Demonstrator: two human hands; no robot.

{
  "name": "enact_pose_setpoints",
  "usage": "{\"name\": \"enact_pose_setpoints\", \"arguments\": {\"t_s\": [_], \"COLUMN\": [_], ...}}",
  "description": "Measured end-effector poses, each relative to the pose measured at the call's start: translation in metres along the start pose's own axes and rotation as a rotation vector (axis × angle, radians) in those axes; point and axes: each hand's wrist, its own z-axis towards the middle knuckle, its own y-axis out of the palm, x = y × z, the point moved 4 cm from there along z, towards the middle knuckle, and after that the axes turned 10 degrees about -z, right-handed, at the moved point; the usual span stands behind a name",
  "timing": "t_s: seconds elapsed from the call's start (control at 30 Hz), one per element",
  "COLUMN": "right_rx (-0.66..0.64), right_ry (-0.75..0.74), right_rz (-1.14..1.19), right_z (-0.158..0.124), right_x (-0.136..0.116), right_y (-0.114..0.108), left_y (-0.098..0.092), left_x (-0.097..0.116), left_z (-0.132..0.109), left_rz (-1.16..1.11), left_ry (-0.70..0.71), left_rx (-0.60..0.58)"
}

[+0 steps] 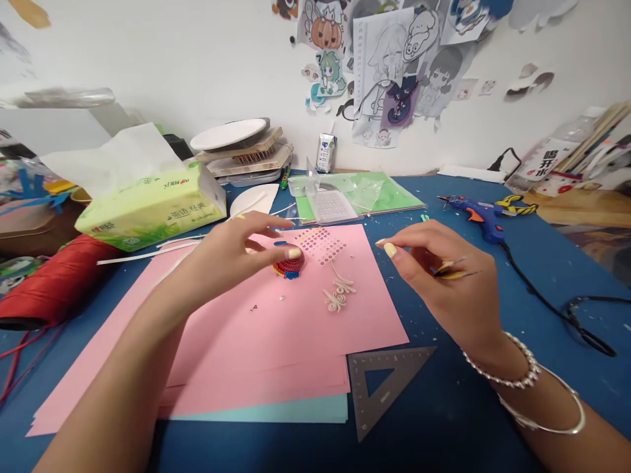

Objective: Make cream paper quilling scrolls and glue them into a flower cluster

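Note:
My left hand (231, 253) hovers over the pink paper (290, 335), thumb and fingers apart. Its thumb overlaps a red coiled-cord piece (290, 263) with blue and yellow edging; whether they touch I cannot tell. Just beyond the thumb lies a clear sheet of small stick-on gems (320, 243). My right hand (438, 279) is raised at the paper's right edge, thumb and forefinger pinched together. Slim tweezers (451, 269) with two pointed tips stick out of its curled fingers. Anything tiny in the pinch is too small to make out. A cream coiled-cord ornament (339, 295) lies between the hands.
A triangle ruler (389, 384) lies in front on the blue table. At right rests a blue glue gun (476, 213) with its black cable. A tissue pack (152, 203) and a red thread spool (54, 282) stand left. A clear plastic box (332, 205) sits behind the paper.

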Motion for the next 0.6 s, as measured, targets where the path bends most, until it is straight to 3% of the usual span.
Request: {"name": "enact_pose_setpoints", "arguments": {"t_s": [0.17, 0.37, 0.53, 0.6], "right_rx": [-0.036, -0.102, -0.158, -0.162], "right_ry": [0.016, 0.037, 0.071, 0.100], "right_rz": [0.023, 0.049, 0.108, 0.163], "right_z": [0.000, 0.001, 0.000, -0.001], "right_x": [0.002, 0.005, 0.007, 0.008], "right_y": [0.002, 0.006, 0.008, 0.008], "left_y": [0.012, 0.023, 0.025, 0.034], "left_x": [-0.024, -0.028, -0.015, -0.005], "left_z": [0.004, 0.007, 0.004, -0.002], "left_rz": [0.139, 0.053, -0.271, -0.583], "left_ry": [0.033, -0.025, -0.055, -0.094], "left_rx": [-0.167, -0.161, -0.156, -0.279]}}
